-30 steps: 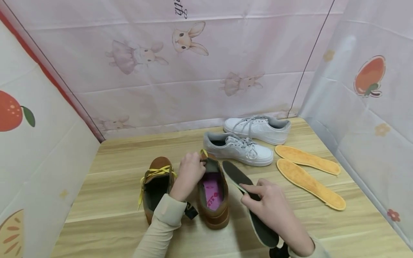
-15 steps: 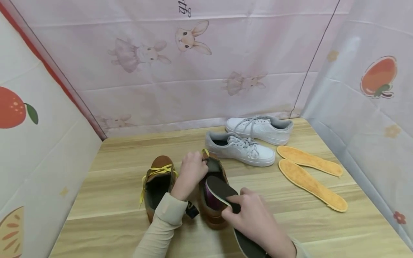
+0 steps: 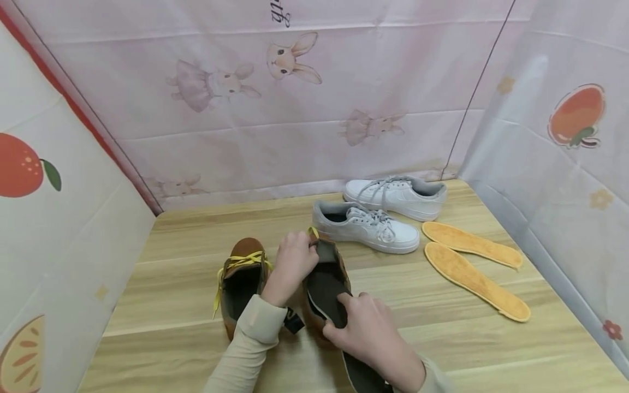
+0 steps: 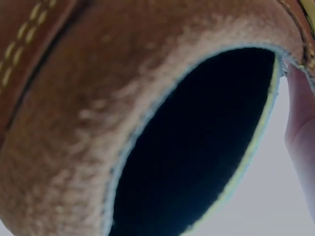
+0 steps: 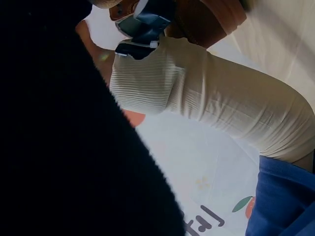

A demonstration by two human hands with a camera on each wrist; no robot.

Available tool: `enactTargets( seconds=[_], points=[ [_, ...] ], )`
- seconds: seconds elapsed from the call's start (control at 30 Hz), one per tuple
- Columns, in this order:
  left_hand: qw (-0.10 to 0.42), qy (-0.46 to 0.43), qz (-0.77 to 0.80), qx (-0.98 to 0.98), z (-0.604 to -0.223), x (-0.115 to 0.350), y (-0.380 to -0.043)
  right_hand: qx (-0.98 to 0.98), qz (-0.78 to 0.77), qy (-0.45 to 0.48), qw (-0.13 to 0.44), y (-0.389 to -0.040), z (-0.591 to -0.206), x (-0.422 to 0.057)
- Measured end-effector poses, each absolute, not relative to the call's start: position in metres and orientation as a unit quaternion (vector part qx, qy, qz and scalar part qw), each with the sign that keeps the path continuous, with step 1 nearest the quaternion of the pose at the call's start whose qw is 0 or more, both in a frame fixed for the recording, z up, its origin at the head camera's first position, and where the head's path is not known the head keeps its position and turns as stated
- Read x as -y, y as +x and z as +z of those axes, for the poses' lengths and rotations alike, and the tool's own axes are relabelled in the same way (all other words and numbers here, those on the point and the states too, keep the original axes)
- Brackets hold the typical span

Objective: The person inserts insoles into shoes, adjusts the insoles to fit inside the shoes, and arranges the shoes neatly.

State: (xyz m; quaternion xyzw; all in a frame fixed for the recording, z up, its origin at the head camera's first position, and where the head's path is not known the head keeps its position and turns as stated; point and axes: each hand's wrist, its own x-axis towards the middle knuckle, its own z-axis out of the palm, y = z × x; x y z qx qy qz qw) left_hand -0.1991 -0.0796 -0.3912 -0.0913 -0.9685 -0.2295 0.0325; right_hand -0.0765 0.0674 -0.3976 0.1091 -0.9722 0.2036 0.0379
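Note:
My left hand [image 3: 290, 267] grips the tongue of a brown shoe [image 3: 339, 262], holding it back at the front of the opening. With the thumb and fingers of my right hand [image 3: 371, 338] I pinch a dark insole [image 3: 325, 292]. Its front end lies inside that shoe's opening, while its rear end sticks out toward me. In the right wrist view the insole [image 5: 74, 157] shows as a dark mass across the left side. Brown leather of a shoe [image 4: 88, 123] with a dark opening fills the left wrist view. My fingertips on the tongue are partly hidden.
A second brown shoe [image 3: 245, 273] with yellow laces stands left of my left forearm. Two white sneakers [image 3: 366, 226] sit at the back of the wooden table [image 3: 172, 284]. To the right lie two orange insoles [image 3: 474, 281]. Printed cloth walls [image 3: 245, 136] enclose the table.
My right hand has moved left with the dark insole, whose front end has gone from beside the shoe into its opening, covering the pink inside. My left hand stays at the tongue.

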Motion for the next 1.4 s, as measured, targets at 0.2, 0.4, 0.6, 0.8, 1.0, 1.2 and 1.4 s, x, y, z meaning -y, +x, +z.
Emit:
enactTargets(
  seconds=[0.2, 0.4, 0.6, 0.8, 1.0, 1.2, 1.4],
  points=[
    [0.037, -0.091, -0.229, 0.969, -0.392, 0.080, -0.199, 0.971, 0.208, 0.106, 0.046, -0.078, -0.400, -0.067],
    [0.038, -0.091, -0.229, 0.968, -0.394, 0.079, -0.199, 0.963, 0.228, 0.118, 0.082, -0.084, -0.400, -0.062],
    [0.033, -0.087, -0.231, 0.968, -0.395, 0.078, -0.199, 0.961, 0.243, 0.121, 0.058, -0.099, -0.400, -0.052],
    [0.038, -0.088, -0.227, 0.969, -0.397, 0.077, -0.198, 0.964, 0.236, 0.105, 0.058, -0.112, -0.405, -0.045],
    [0.037, -0.087, -0.228, 0.969, -0.397, 0.077, -0.198, 0.965, 0.238, 0.097, 0.056, -0.121, -0.409, -0.041],
    [0.038, -0.095, -0.228, 0.968, -0.396, 0.078, -0.198, 0.968, 0.227, 0.084, 0.065, -0.126, -0.411, -0.038],
    [0.040, -0.097, -0.225, 0.969, -0.395, 0.078, -0.198, 0.969, 0.213, 0.106, 0.060, -0.114, -0.410, -0.039]
  ],
)
